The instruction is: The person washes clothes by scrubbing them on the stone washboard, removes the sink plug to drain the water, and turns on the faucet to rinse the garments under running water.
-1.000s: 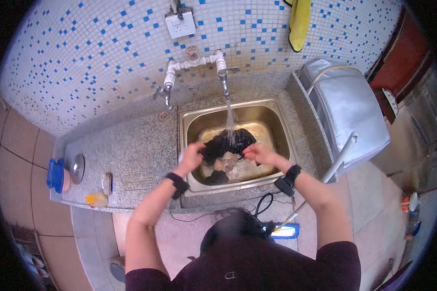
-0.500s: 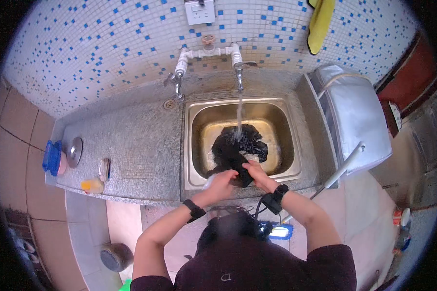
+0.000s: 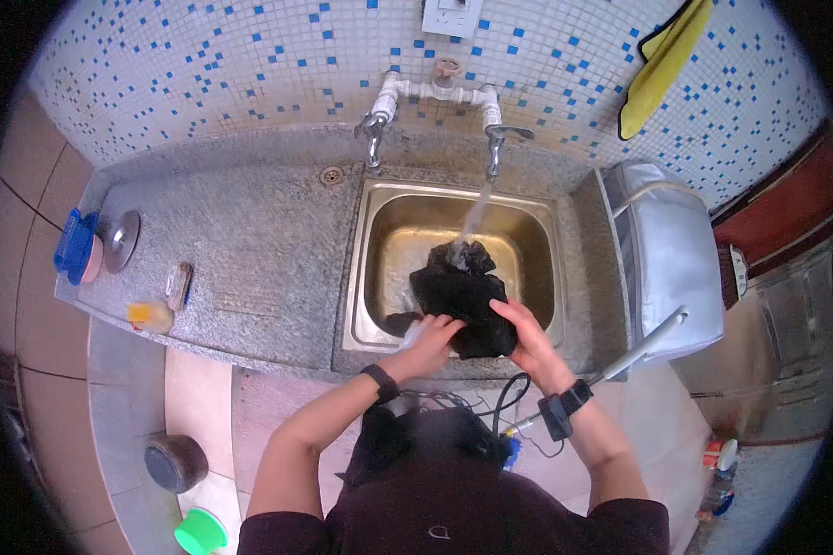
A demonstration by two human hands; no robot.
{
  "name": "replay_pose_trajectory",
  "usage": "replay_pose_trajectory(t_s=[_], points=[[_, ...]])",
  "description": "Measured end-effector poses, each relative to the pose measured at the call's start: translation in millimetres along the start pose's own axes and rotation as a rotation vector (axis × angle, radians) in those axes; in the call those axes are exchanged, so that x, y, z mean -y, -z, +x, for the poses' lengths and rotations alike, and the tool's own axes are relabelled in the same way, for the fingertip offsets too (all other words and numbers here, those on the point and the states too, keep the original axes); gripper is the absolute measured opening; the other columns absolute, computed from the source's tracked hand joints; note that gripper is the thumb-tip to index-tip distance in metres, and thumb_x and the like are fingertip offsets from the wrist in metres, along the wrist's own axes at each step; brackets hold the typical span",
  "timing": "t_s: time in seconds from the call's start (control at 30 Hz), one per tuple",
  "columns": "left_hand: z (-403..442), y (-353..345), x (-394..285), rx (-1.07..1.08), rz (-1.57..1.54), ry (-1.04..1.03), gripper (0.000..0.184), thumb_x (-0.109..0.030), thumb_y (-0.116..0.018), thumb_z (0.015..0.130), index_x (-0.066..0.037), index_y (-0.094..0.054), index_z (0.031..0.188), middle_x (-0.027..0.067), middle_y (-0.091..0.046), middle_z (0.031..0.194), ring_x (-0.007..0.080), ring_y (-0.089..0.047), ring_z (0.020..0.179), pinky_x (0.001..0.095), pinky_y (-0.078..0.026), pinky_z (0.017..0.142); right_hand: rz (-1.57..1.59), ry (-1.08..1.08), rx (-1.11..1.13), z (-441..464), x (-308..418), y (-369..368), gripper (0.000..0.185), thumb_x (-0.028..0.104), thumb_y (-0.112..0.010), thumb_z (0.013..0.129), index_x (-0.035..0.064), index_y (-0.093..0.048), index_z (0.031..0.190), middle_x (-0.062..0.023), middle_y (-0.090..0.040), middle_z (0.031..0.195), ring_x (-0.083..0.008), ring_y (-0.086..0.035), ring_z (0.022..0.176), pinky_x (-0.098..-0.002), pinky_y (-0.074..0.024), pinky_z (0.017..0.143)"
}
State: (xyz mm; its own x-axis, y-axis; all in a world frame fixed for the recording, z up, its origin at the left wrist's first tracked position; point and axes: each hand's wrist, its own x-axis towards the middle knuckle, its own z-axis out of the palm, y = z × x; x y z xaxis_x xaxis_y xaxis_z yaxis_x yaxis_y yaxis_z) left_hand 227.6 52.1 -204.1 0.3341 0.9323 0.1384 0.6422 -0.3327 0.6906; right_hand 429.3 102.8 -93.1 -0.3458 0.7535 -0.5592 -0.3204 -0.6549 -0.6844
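Observation:
A wet black cloth (image 3: 472, 301) hangs bunched into the metal sink (image 3: 372, 213), with its near end spread out over the front part of the basin. At its lower left side, my left hand (image 3: 428, 347) has bent fingers closed on the edge. My right hand (image 3: 528, 338) pinches the right edge, thumb on top. Water runs from the right tap (image 3: 493, 157) onto the far part of the cloth. Something whitish (image 3: 411, 335) shows beside my left fingers; I cannot make out what it is.
A second tap (image 3: 373, 148) stands left of the sink. On the left counter are a scrub brush (image 3: 179, 285), a yellowish bottle (image 3: 150, 316), a metal lid (image 3: 122, 240) and a blue basket (image 3: 77, 245). A grey-covered appliance (image 3: 671, 268) stands right. A yellow towel (image 3: 662, 74) hangs above.
The black cloth is spread wider between my hands. My right hand has shifted right and now holds its right edge. The camera view has turned somewhat.

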Motion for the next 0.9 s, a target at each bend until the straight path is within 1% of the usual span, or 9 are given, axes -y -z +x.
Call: replay_pose_trajectory(t_s=[0.17, 0.23, 0.37, 0.47, 0.5, 0.57, 0.7, 0.83, 0.9], points=[[-1.5, -22.9, 32.2, 0.038, -0.027, 0.027, 0.043, -0.013, -0.062, 0.081, -0.013, -0.064, 0.123, 0.0128, -0.064, 0.115, 0.0354, -0.054, 0.113, 0.05, -0.041, 0.091, 0.028, 0.094, 0.029, -30.6, 34.7, -23.6, 0.04, 0.015, -0.069, 0.094, 0.0041, -0.058, 0.131, -0.0087, -0.067, 0.123, -0.0206, -0.068, 0.109, -0.0352, -0.0561, 0.095], [0.2, 5.5, 19.7, 0.272, 0.077, 0.098, 0.039, -0.015, -0.062, 0.081, -0.017, -0.068, 0.12, 0.0125, -0.065, 0.115, 0.0361, -0.054, 0.115, 0.0548, -0.039, 0.092, 0.025, 0.13, 0.025, -34.6, 41.5, -18.2, 0.039, 0.013, -0.071, 0.092, 0.0052, -0.059, 0.129, -0.0083, -0.068, 0.121, -0.0204, -0.068, 0.107, -0.0355, -0.0564, 0.094], [-13.3, -7.3, 62.1, 0.311, 0.17, 0.045, 0.032, -0.024, -0.066, 0.079, -0.021, -0.072, 0.11, 0.0075, -0.067, 0.115, 0.0421, -0.049, 0.125, 0.0617, -0.033, 0.099, -0.037, 0.19, -0.023, -15.2, 33.8, 23.3, 0.044, 0.007, -0.07, 0.088, 0.0034, -0.057, 0.131, -0.0084, -0.068, 0.12, -0.0194, -0.066, 0.108, -0.0352, -0.0549, 0.095], [-2.4, 27.6, 64.8, 0.45, 0.604, 0.072, 0.038, -0.027, -0.07, 0.077, -0.02, -0.072, 0.114, 0.0148, -0.064, 0.125, 0.0531, -0.04, 0.135, 0.0695, -0.023, 0.109, -0.553, 0.222, -0.121, 13.2, -3.9, 77.1, 0.06, 0.008, -0.076, 0.078, 0.0008, -0.053, 0.133, -0.0079, -0.066, 0.118, -0.0189, -0.063, 0.107, -0.0342, -0.0494, 0.097], [3.8, 41.2, 57.2, 0.447, 0.613, 0.069, 0.038, -0.027, -0.07, 0.077, -0.02, -0.072, 0.114, 0.0148, -0.064, 0.125, 0.0531, -0.04, 0.135, 0.0695, -0.023, 0.109, -0.766, 0.234, -0.216, 0.6, -7.0, 63.1, 0.063, 0.011, -0.079, 0.076, -0.0015, -0.052, 0.132, -0.0104, -0.067, 0.119, -0.0228, -0.063, 0.109, -0.0348, -0.0491, 0.098], [12.9, 54.7, 45.0, 0.409, 0.828, 0.082, 0.037, -0.027, -0.069, 0.08, -0.017, -0.072, 0.116, 0.0232, -0.06, 0.132, 0.059, -0.033, 0.138, 0.0755, -0.018, 0.111, -1.227, 0.297, -0.266, 44.9, -60.8, 133.3, 0.063, 0.018, -0.08, 0.077, 0.0007, -0.053, 0.131, -0.0178, -0.068, 0.118, -0.0312, -0.066, 0.109, -0.0383, -0.0501, 0.097], [18.8, 50.9, 27.5, 0.504, 1.121, 0.055, 0.034, -0.023, -0.057, 0.092, -0.017, -0.071, 0.122, 0.0276, -0.055, 0.141, 0.0621, -0.032, 0.139, 0.0794, -0.014, 0.11, -1.231, 0.281, -0.507, 54.6, -79.2, 130.4, 0.06, 0.025, -0.08, 0.076, 0.0047, -0.057, 0.128, -0.0237, -0.068, 0.116, -0.0382, -0.066, 0.11, -0.0424, -0.0506, 0.097], [9.6, 57.1, 9.6, 0.735, 1.129, 0.019, 0.033, -0.022, -0.053, 0.096, -0.014, -0.071, 0.121, 0.0314, -0.062, 0.129, 0.063, -0.043, 0.13, 0.0803, -0.015, 0.109, -1.445, 0.19, -0.371, 45.1, -73.2, 126.0, 0.049, 0.029, -0.078, 0.077, 0.0095, -0.063, 0.119, -0.0226, -0.07, 0.112, -0.0394, -0.066, 0.11, -0.0443, -0.0512, 0.096], [4.0, 57.8, 8.2, 0.648, 1.089, -0.015, 0.031, -0.023, -0.053, 0.096, -0.014, -0.074, 0.117, 0.0332, -0.062, 0.127, 0.0628, -0.046, 0.128, 0.0798, -0.016, 0.109, -1.532, 0.153, -0.286, 46.3, -73.6, 134.3, 0.044, 0.029, -0.077, 0.078, 0.0099, -0.065, 0.116, -0.0216, -0.071, 0.112, -0.0389, -0.066, 0.11, -0.0445, -0.0514, 0.096]])
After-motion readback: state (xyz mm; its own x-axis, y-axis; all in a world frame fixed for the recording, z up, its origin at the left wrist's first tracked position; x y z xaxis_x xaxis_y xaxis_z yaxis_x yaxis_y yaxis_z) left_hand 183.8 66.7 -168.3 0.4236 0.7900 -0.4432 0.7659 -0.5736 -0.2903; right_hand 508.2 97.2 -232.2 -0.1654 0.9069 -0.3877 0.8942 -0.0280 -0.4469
